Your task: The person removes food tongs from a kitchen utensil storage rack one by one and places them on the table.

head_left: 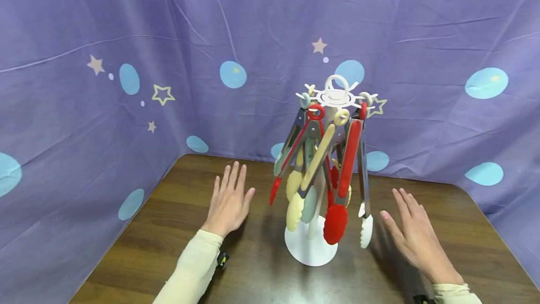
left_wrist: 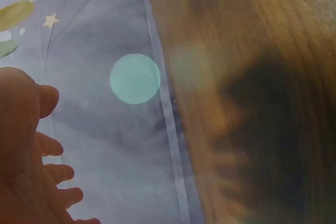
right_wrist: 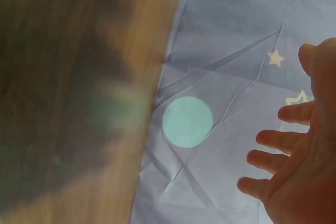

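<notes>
A white stand [head_left: 311, 253] with a round base and a ring of hooks on top stands on the table, hung with several kitchen tongs. Red tongs [head_left: 349, 163] and cream tongs [head_left: 317, 161] hang at its front. White-tipped tongs [head_left: 366, 231] hang on the right side, and pale green tongs [head_left: 310, 203] are partly hidden behind the others. My left hand [head_left: 229, 205] is held to the left of the stand, fingers straight and holding nothing. On the stand's other side, my right hand [head_left: 415, 233] is likewise extended with nothing in it.
The brown wooden table [head_left: 168, 238] has a purple cloth [head_left: 270, 22] with stars and blue spots behind it and along its left and right sides. In the left wrist view, the table edge [left_wrist: 170, 108] meets the cloth.
</notes>
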The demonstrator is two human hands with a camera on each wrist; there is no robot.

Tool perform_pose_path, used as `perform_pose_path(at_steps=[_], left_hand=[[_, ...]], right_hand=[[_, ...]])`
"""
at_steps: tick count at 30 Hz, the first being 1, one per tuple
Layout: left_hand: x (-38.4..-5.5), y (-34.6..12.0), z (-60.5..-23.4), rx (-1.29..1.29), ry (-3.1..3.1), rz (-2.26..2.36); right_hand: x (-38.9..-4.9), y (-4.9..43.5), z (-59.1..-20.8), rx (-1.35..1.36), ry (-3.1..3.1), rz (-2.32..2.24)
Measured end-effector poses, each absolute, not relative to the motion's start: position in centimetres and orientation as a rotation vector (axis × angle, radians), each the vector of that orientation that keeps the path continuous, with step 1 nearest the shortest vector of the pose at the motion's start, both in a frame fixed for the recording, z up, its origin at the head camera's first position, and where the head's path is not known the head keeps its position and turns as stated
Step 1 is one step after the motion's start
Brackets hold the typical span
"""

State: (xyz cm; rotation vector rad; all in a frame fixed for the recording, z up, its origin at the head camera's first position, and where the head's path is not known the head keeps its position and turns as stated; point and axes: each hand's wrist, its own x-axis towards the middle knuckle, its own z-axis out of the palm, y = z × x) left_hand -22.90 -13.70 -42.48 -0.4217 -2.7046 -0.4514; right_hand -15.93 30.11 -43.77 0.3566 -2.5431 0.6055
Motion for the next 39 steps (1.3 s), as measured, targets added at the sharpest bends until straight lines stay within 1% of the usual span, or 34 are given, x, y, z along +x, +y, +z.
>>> perform_pose_path(at_steps=[7,16,39], left_hand=[[-22.8,-13.3,-41.7,-0.453,-2.680,-0.493],[-22.7,-12.9,-40.9,-0.473,-2.618,-0.515],[-22.4,-12.2,-36.7,-0.496,-2.476,-0.599]], right_hand=[[-15.4,29.5,-42.4,0.292,-2.581,0.720],[-15.1,28.7,-41.4,0.283,-2.543,0.751],[-15.6,27.1,-38.4,0.443,-2.358,0.923]])
